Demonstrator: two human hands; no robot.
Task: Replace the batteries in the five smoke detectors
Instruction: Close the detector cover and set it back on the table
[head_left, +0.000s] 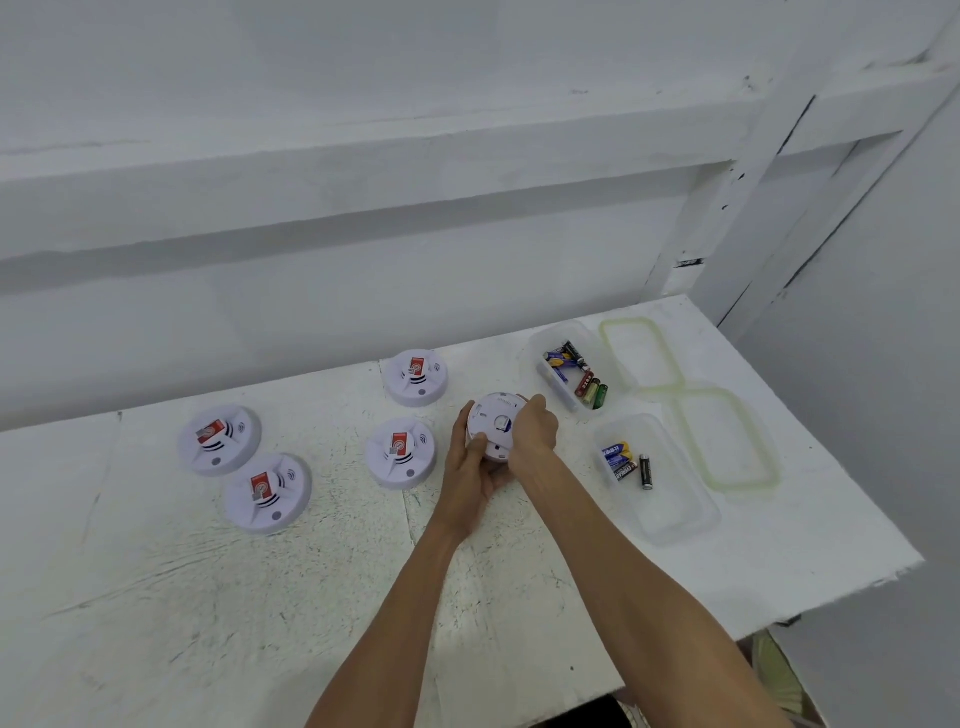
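White painted table, top scuffed and scratched. Four round white detectors lie face up on it, each with a red label:
- far-left detector at 10 o'clock
- near-left detector at 9 o'clock, just beside it
- centre detector
- back detector at 12 o'clock

Back tub is at 2 o'clock, clear, holding mixed batteries. Front tub is at 3 o'clock, with fewer cells. Back lid and front lid lie flat at 3 o'clock of their tubs.

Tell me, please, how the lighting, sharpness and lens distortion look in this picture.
Head view: soft, even light with faint shadows beside the detectors; its wide lens slightly bows the wall ledge; battery labels look soft; no glare.
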